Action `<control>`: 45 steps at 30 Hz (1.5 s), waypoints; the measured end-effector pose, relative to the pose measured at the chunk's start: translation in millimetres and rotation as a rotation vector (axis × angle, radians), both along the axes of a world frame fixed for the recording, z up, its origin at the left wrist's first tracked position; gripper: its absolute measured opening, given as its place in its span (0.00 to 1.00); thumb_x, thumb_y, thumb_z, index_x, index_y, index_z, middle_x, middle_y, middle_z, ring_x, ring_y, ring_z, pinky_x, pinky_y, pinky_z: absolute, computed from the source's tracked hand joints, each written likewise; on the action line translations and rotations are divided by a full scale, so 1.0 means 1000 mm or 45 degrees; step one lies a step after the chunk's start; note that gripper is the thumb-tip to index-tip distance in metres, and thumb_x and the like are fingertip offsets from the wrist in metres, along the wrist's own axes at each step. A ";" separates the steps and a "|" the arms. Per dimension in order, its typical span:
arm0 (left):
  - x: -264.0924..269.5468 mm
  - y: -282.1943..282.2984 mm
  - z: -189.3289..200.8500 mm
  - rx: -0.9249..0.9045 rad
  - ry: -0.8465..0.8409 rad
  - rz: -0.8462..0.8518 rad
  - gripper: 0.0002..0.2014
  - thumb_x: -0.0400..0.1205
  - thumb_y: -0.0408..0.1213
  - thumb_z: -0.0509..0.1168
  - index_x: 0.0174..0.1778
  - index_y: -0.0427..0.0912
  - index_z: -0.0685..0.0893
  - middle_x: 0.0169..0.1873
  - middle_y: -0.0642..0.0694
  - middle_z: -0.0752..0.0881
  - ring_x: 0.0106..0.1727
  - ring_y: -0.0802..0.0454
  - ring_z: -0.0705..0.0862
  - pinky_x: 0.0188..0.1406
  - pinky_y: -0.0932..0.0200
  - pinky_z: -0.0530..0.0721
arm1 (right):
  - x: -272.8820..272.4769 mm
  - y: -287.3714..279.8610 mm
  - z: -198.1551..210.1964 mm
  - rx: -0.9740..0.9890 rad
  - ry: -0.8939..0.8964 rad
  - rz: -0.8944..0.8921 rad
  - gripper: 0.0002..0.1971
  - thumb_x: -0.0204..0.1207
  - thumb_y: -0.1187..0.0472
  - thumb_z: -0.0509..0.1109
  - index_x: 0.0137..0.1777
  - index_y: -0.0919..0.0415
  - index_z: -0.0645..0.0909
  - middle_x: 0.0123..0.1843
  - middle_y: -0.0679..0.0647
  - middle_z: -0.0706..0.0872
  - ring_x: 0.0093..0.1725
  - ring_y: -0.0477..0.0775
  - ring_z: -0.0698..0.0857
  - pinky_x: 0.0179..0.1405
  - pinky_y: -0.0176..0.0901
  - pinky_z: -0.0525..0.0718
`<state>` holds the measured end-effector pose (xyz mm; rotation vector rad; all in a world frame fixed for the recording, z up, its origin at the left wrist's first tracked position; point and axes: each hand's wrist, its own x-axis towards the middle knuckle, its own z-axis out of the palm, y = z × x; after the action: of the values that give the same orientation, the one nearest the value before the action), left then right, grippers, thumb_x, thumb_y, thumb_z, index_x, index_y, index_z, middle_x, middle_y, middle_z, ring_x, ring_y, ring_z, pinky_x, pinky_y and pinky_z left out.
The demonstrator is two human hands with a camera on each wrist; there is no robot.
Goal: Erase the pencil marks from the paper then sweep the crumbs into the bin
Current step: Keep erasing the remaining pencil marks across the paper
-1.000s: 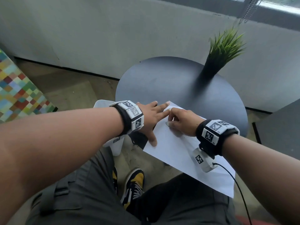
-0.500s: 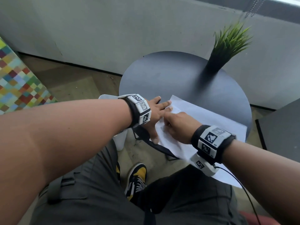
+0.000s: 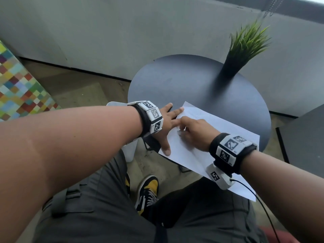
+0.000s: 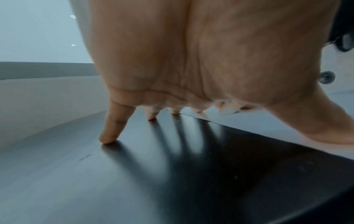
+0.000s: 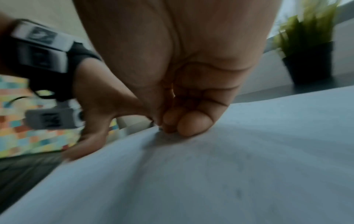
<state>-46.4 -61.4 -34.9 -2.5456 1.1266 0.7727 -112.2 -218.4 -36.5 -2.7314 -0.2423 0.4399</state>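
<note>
A white sheet of paper [image 3: 219,130] lies on the round dark table [image 3: 175,85] and overhangs its near edge. My left hand [image 3: 166,125] lies flat with fingers [image 4: 113,128] spread on the tabletop and thumb on the paper's left edge. My right hand [image 3: 191,130] is curled with its fingertips [image 5: 191,124] pressed down on the paper beside the left fingers. A small white lump, apparently the eraser [image 4: 229,111], shows under those fingertips. Faint grey marks [image 5: 237,192] dot the paper. A white bin [image 3: 130,151] stands on the floor below my left wrist, mostly hidden.
A green plant in a black pot [image 3: 245,48] stands at the table's far right. A multicoloured checked surface [image 3: 21,88] is at the left, a dark furniture edge [image 3: 305,137] at the right. My legs and a yellow-black shoe [image 3: 149,192] are below the table.
My right hand has slid slightly left across the paper, closer to my left fingers. The left hand stays pressed on the paper's edge.
</note>
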 end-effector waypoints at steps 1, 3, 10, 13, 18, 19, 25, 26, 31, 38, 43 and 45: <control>0.000 0.000 -0.001 0.014 0.004 0.006 0.69 0.58 0.74 0.75 0.85 0.61 0.35 0.85 0.53 0.30 0.85 0.38 0.33 0.75 0.24 0.58 | -0.008 0.004 0.000 -0.004 0.021 0.114 0.07 0.80 0.56 0.63 0.55 0.56 0.75 0.46 0.58 0.85 0.48 0.63 0.82 0.50 0.52 0.81; 0.000 -0.002 -0.001 0.043 -0.012 -0.004 0.71 0.58 0.76 0.73 0.85 0.58 0.32 0.84 0.53 0.29 0.85 0.37 0.33 0.75 0.23 0.56 | -0.021 0.012 0.004 -0.050 0.107 0.345 0.06 0.79 0.59 0.64 0.53 0.57 0.76 0.40 0.54 0.82 0.43 0.59 0.79 0.44 0.50 0.80; 0.000 0.000 -0.002 0.007 -0.003 -0.001 0.70 0.59 0.74 0.75 0.85 0.60 0.33 0.84 0.53 0.29 0.85 0.38 0.33 0.75 0.23 0.58 | -0.002 -0.001 -0.002 -0.169 -0.116 0.143 0.08 0.81 0.56 0.60 0.55 0.58 0.73 0.43 0.61 0.85 0.45 0.65 0.82 0.41 0.48 0.76; 0.001 0.000 -0.001 0.045 0.003 -0.007 0.71 0.59 0.76 0.73 0.85 0.58 0.31 0.84 0.53 0.28 0.85 0.37 0.32 0.75 0.22 0.56 | -0.024 0.013 0.007 -0.129 0.101 0.503 0.02 0.78 0.60 0.62 0.49 0.56 0.72 0.37 0.56 0.80 0.37 0.60 0.76 0.37 0.48 0.76; 0.000 -0.001 -0.001 0.016 0.005 -0.005 0.70 0.60 0.74 0.75 0.85 0.60 0.32 0.85 0.52 0.29 0.85 0.36 0.33 0.73 0.20 0.56 | 0.010 -0.012 0.002 -0.207 -0.058 0.140 0.07 0.80 0.56 0.60 0.53 0.57 0.74 0.44 0.60 0.85 0.47 0.64 0.83 0.45 0.52 0.81; 0.000 -0.001 -0.001 0.020 0.004 -0.008 0.70 0.60 0.73 0.75 0.85 0.59 0.32 0.85 0.52 0.30 0.85 0.36 0.33 0.73 0.20 0.56 | 0.010 -0.015 0.000 -0.208 -0.120 0.095 0.07 0.80 0.56 0.60 0.53 0.58 0.73 0.44 0.61 0.85 0.46 0.65 0.83 0.43 0.53 0.81; 0.001 -0.001 -0.001 0.044 0.004 -0.009 0.70 0.60 0.75 0.73 0.85 0.58 0.31 0.84 0.53 0.28 0.85 0.36 0.32 0.74 0.22 0.57 | -0.011 -0.001 0.007 -0.140 0.134 0.518 0.03 0.79 0.58 0.64 0.51 0.54 0.75 0.38 0.51 0.83 0.39 0.56 0.78 0.43 0.49 0.80; 0.001 -0.001 -0.002 0.033 0.009 -0.007 0.70 0.60 0.75 0.74 0.85 0.59 0.31 0.84 0.53 0.28 0.85 0.36 0.32 0.74 0.21 0.57 | -0.001 -0.008 0.006 -0.144 0.100 0.385 0.04 0.78 0.57 0.64 0.51 0.53 0.75 0.39 0.50 0.84 0.41 0.56 0.81 0.45 0.50 0.82; 0.001 0.001 0.000 0.023 0.029 -0.010 0.70 0.59 0.74 0.74 0.84 0.60 0.31 0.84 0.52 0.29 0.85 0.36 0.33 0.73 0.20 0.57 | 0.003 -0.011 0.001 -0.171 -0.054 0.286 0.07 0.80 0.56 0.62 0.53 0.57 0.75 0.41 0.58 0.85 0.43 0.62 0.81 0.45 0.53 0.81; 0.000 -0.001 0.000 0.046 0.013 -0.010 0.69 0.61 0.74 0.74 0.85 0.59 0.31 0.84 0.52 0.29 0.85 0.36 0.33 0.73 0.20 0.57 | 0.020 -0.030 -0.002 -0.154 -0.129 0.036 0.05 0.80 0.54 0.64 0.49 0.54 0.74 0.39 0.53 0.82 0.42 0.61 0.81 0.39 0.46 0.77; 0.001 0.000 0.003 0.068 0.041 -0.011 0.70 0.61 0.75 0.73 0.84 0.58 0.30 0.83 0.53 0.27 0.85 0.37 0.31 0.73 0.19 0.56 | -0.015 -0.015 0.005 -0.148 0.151 0.539 0.02 0.79 0.59 0.64 0.48 0.52 0.73 0.39 0.53 0.83 0.40 0.57 0.79 0.40 0.47 0.78; 0.001 -0.001 0.003 0.072 0.035 -0.014 0.69 0.61 0.75 0.73 0.84 0.58 0.30 0.83 0.53 0.27 0.85 0.37 0.31 0.74 0.20 0.56 | -0.009 -0.021 0.006 -0.172 0.169 0.519 0.03 0.78 0.59 0.64 0.49 0.53 0.76 0.39 0.52 0.84 0.40 0.57 0.80 0.41 0.47 0.79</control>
<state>-45.4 -62.2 -31.8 -2.4873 1.1102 0.8275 -121.0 -239.0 -30.4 -2.7643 -0.7653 0.7688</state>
